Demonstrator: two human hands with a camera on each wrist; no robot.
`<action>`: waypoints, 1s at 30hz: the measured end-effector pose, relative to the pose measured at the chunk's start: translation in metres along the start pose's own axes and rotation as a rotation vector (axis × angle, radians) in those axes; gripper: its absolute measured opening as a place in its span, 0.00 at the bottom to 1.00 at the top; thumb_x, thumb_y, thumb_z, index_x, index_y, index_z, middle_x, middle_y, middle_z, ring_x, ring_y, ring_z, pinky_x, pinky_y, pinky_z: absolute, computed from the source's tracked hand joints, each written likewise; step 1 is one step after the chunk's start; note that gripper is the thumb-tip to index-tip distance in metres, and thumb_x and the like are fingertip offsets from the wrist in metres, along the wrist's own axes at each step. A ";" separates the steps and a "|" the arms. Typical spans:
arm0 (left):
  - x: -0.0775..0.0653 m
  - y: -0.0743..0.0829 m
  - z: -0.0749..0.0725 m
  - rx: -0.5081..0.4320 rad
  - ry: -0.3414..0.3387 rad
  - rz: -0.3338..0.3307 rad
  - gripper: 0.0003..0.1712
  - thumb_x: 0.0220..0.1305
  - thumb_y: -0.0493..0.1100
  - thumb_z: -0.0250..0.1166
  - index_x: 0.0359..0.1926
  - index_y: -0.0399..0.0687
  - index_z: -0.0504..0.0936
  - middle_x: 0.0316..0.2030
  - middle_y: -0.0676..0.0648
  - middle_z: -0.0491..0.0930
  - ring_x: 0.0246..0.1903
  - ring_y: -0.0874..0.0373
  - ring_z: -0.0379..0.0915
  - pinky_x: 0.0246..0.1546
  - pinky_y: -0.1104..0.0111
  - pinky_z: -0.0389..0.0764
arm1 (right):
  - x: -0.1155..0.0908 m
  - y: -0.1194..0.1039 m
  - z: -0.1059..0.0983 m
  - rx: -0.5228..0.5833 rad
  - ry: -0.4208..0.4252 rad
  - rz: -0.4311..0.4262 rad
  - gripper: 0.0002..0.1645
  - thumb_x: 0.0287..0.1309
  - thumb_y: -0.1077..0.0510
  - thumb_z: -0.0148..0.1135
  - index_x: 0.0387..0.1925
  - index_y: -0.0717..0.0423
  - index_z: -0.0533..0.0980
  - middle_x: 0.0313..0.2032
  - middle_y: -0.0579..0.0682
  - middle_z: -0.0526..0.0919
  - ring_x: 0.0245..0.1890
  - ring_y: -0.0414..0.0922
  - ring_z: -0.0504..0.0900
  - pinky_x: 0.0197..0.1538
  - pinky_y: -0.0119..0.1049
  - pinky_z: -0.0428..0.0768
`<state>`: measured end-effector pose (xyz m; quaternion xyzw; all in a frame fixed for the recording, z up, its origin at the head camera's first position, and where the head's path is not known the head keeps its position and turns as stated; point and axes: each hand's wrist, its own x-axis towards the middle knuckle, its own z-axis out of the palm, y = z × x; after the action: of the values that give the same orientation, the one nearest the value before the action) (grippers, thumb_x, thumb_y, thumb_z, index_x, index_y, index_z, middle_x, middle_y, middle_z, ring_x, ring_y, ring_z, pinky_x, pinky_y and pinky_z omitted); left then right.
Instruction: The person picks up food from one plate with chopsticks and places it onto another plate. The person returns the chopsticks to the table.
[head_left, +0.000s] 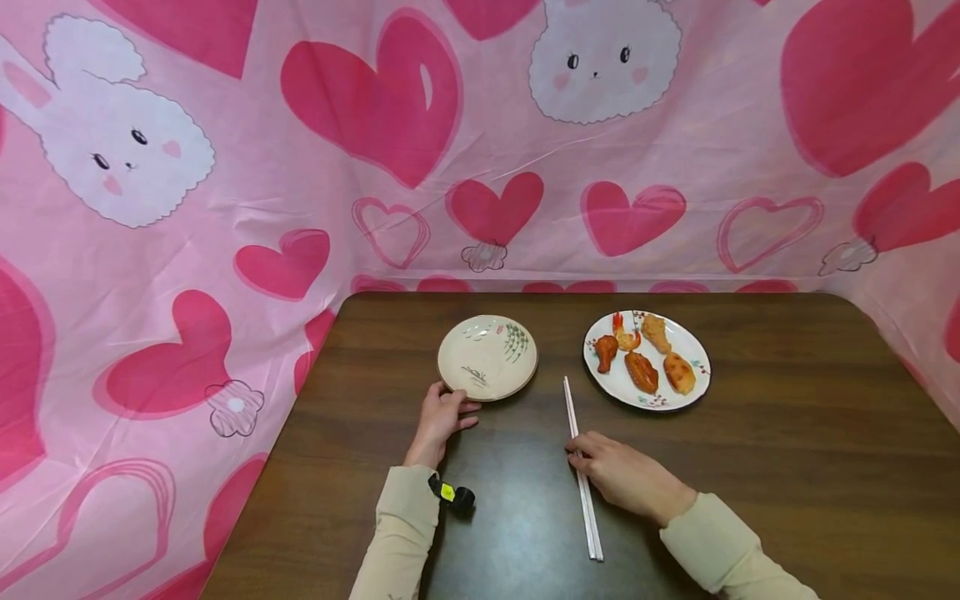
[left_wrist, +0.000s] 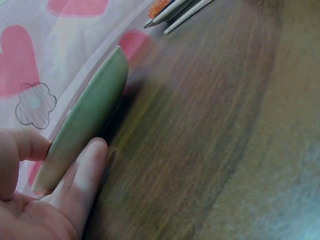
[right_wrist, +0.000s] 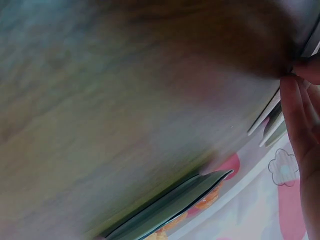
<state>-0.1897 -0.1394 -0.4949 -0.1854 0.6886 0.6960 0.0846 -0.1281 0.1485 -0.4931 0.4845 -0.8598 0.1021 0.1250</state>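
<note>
My left hand (head_left: 440,419) grips the near-left rim of a round cream plate (head_left: 491,354) with green plant drawings, thumb on the rim and fingers beneath it. In the left wrist view the plate (left_wrist: 92,110) appears edge-on, between thumb and fingers. My right hand (head_left: 626,475) pinches a pair of pale chopsticks (head_left: 589,521) near their middle, thumb and fingertips together. They point away from me, their far ends between the two plates. In the right wrist view the fingers (right_wrist: 297,120) hide part of the chopsticks (right_wrist: 262,115).
Right of the chopsticks stands an oval white plate (head_left: 611,387) with several pieces of food: a drumstick (head_left: 606,353), a shrimp (head_left: 627,340), a wing (head_left: 642,372) and others. Pink heart-print cloth (head_left: 517,150) hangs behind and beside the dark wooden table (head_left: 810,400).
</note>
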 end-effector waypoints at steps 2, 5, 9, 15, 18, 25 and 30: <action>0.000 0.000 0.000 0.000 0.004 -0.002 0.30 0.68 0.39 0.52 0.67 0.38 0.56 0.47 0.37 0.78 0.37 0.58 0.82 0.35 0.67 0.86 | 0.000 0.000 -0.001 0.004 -0.006 0.007 0.07 0.53 0.63 0.68 0.36 0.54 0.84 0.39 0.47 0.80 0.40 0.41 0.77 0.42 0.33 0.82; 0.001 -0.001 0.000 -0.004 0.004 -0.005 0.29 0.68 0.39 0.53 0.67 0.38 0.56 0.47 0.37 0.78 0.36 0.58 0.82 0.36 0.66 0.86 | -0.001 -0.001 -0.003 0.010 -0.028 0.023 0.08 0.54 0.62 0.67 0.37 0.54 0.84 0.40 0.47 0.81 0.40 0.41 0.78 0.43 0.33 0.83; 0.002 -0.001 0.000 -0.006 0.001 -0.006 0.30 0.68 0.39 0.53 0.67 0.37 0.56 0.46 0.37 0.78 0.37 0.57 0.83 0.36 0.66 0.86 | -0.002 -0.002 -0.005 0.020 -0.058 0.049 0.09 0.55 0.62 0.66 0.39 0.54 0.84 0.42 0.48 0.82 0.42 0.43 0.79 0.44 0.35 0.83; 0.002 -0.001 -0.001 -0.007 -0.008 0.006 0.29 0.68 0.39 0.52 0.67 0.36 0.55 0.46 0.37 0.78 0.39 0.55 0.83 0.36 0.65 0.86 | -0.002 -0.003 -0.007 0.040 -0.064 0.071 0.09 0.55 0.62 0.66 0.40 0.54 0.85 0.43 0.49 0.82 0.42 0.43 0.79 0.44 0.35 0.84; 0.002 -0.001 -0.001 -0.006 -0.008 0.002 0.29 0.69 0.39 0.52 0.67 0.36 0.56 0.46 0.37 0.78 0.39 0.55 0.83 0.37 0.66 0.86 | -0.002 -0.002 -0.006 0.037 -0.065 0.070 0.09 0.55 0.62 0.66 0.40 0.55 0.85 0.43 0.49 0.82 0.42 0.42 0.79 0.44 0.35 0.84; 0.001 -0.001 -0.001 0.004 -0.001 0.000 0.29 0.69 0.39 0.52 0.67 0.37 0.56 0.46 0.37 0.78 0.38 0.56 0.83 0.37 0.65 0.86 | 0.005 -0.002 -0.004 0.038 -0.077 0.080 0.09 0.57 0.62 0.65 0.40 0.55 0.84 0.43 0.48 0.82 0.42 0.42 0.79 0.45 0.35 0.83; 0.000 -0.002 -0.001 0.001 -0.003 0.002 0.28 0.69 0.39 0.52 0.66 0.37 0.56 0.46 0.37 0.78 0.38 0.56 0.83 0.37 0.65 0.86 | 0.010 -0.003 -0.002 0.026 -0.076 0.071 0.08 0.56 0.62 0.65 0.39 0.56 0.84 0.42 0.48 0.82 0.41 0.42 0.78 0.44 0.34 0.83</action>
<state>-0.1890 -0.1409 -0.4966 -0.1834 0.6889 0.6961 0.0849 -0.1303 0.1395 -0.4877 0.4586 -0.8793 0.0990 0.0824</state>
